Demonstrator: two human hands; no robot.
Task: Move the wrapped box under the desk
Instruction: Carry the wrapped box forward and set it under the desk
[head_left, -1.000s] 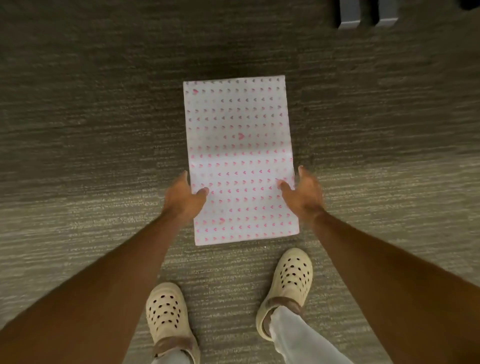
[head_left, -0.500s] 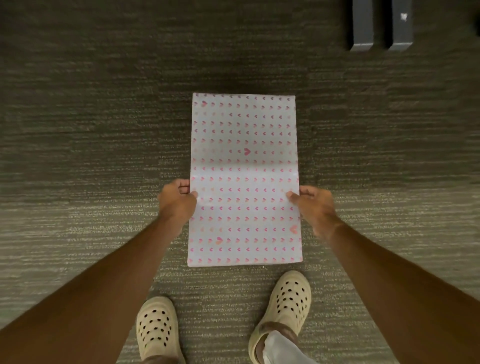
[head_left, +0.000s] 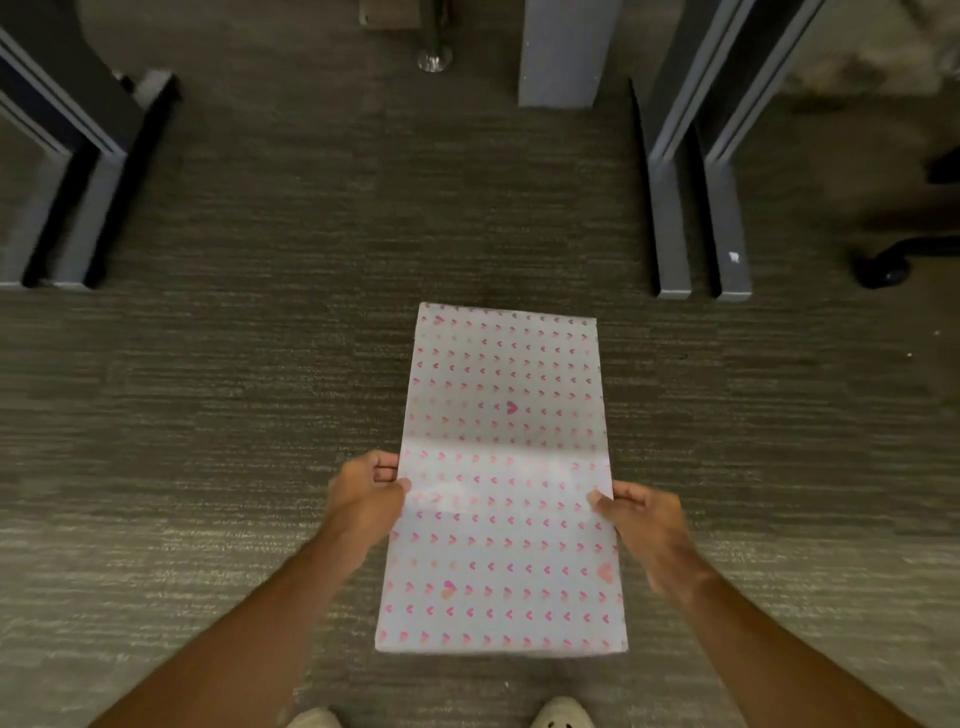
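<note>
The wrapped box (head_left: 504, 415) is a long flat rectangle in white paper with small pink hearts, held lengthwise above the grey carpet in front of me. My left hand (head_left: 366, 496) grips its left edge, fingers curled under and thumb on top. On the opposite edge my right hand (head_left: 641, 525) holds it the same way. The box's far end points toward the gap between the grey desk legs (head_left: 672, 223). Its underside is hidden.
Grey desk feet stand on the carpet at the left (head_left: 78, 223) and right (head_left: 730, 228), with a pale upright panel (head_left: 566, 52) and a metal post foot (head_left: 434, 57) further back. A black chair caster (head_left: 883, 267) sits at the right. My shoes (head_left: 561, 714) show at the bottom edge.
Both hands closed on the box's side edges and lifted it off the carpet. My view has tipped forward, so the desk legs and the space beneath now appear ahead.
</note>
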